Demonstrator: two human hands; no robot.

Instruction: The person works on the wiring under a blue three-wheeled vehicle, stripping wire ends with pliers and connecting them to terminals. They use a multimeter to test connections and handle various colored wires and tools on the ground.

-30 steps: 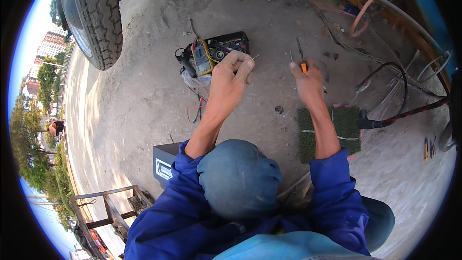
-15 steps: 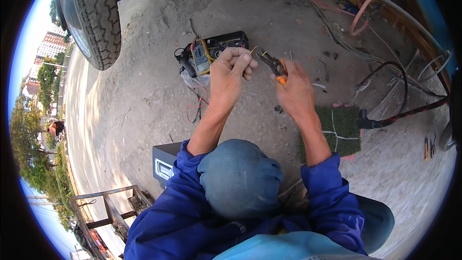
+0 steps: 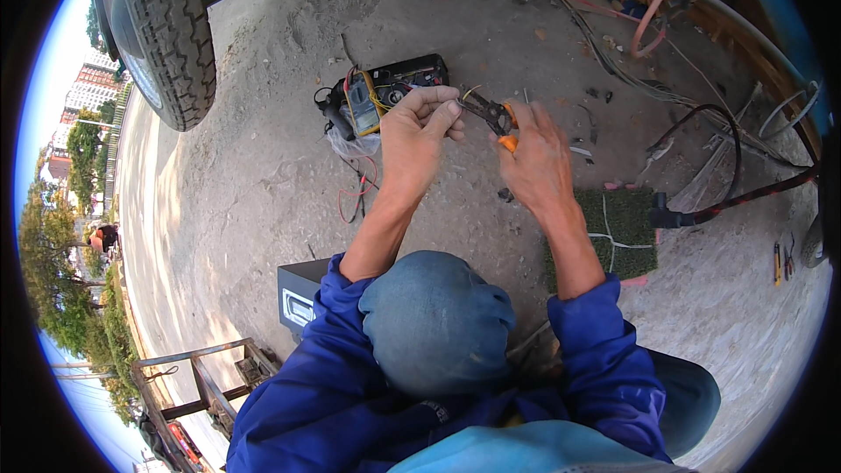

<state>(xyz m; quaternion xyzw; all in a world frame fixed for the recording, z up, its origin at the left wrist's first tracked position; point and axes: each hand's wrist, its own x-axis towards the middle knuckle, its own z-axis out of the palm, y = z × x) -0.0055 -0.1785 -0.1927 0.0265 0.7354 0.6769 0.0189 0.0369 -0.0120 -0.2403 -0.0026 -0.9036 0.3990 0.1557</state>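
My left hand is closed in a pinch on a thin wire, whose yellowish end shows beyond the fingertips. The pliers have dark jaws and orange handles, and my right hand is wrapped round them. Their jaw tips meet the wire close to my left fingertips; whether they bite on it is too small to tell. Just beyond my left hand, a multimeter with a yellow edge leans against an open black case of jumbled parts. Red and black leads trail on the ground beside my left forearm.
A large tyre stands at the far left. Hoses and cables run along the far right. A green turf mat lies by my right forearm, near a thick black cable. Small hand tools lie at right; a dark box sits at left.
The pliers in my right hand have moved slightly left, bringing their jaws up to my left fingertips and the wire. My left hand has barely moved.
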